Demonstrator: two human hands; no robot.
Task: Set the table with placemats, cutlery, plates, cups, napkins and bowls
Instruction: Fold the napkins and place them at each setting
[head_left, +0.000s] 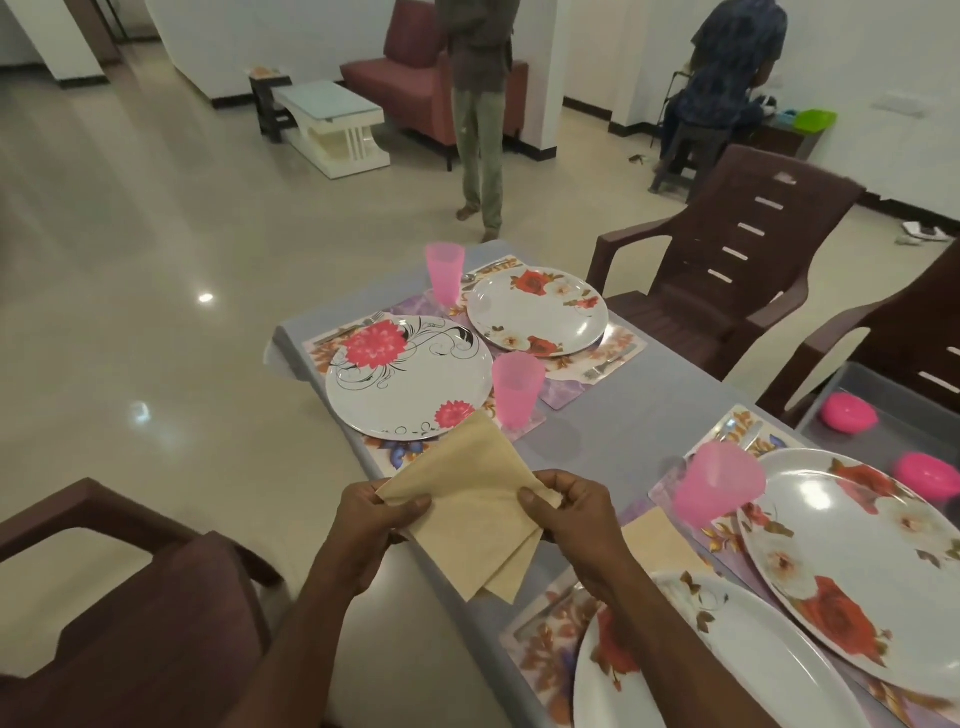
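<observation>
Beige napkins (470, 525) are pinched at both side corners by the left hand (382, 519) and right hand (571, 519), above the tabletop's (623, 415) near-left edge. One should be separated, then laid flat beside the pink-flowered plate (410, 376).

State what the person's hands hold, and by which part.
Both hands hold beige paper napkins: the left hand pinches the left corner, the right hand the right corner.

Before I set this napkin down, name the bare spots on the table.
Bare tablecloth lies in the middle, bordered by the centre pink cup, the far placemat and the near right placemat. Elsewhere, plates and cutlery crowd the mats. Both hands pinch the napkins.
</observation>
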